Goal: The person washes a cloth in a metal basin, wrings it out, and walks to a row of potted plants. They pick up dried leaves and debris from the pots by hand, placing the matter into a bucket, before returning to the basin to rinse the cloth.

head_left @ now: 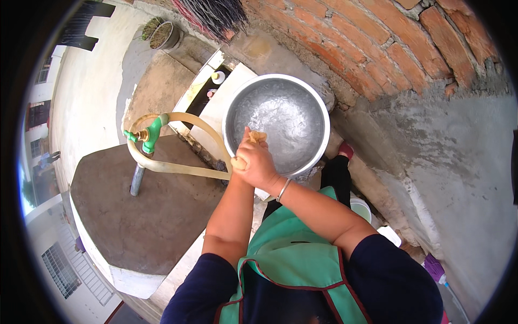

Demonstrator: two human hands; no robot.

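Observation:
My two hands are clasped over the near left rim of a wide shiny metal basin [326,129] with rippled water in it. Between them they squeeze a wrung, tan-yellow cloth [258,137], which pokes out at both ends of the grip. My right hand [260,163], with a bracelet at its wrist, is wrapped round the cloth on top. Most of my left hand [246,134] is hidden behind it; a fingertip shows over the basin. Just left of my hands, a beige hose [189,168] loops from a green tap [152,135].
The tap's pipe rises from a grey concrete slab [145,216]. Two small bottles, one with a yellow cap [218,77], stand in a slot beside the basin. A brick wall [345,40] runs along the far right. A light green bucket [360,208] stands right of my apron.

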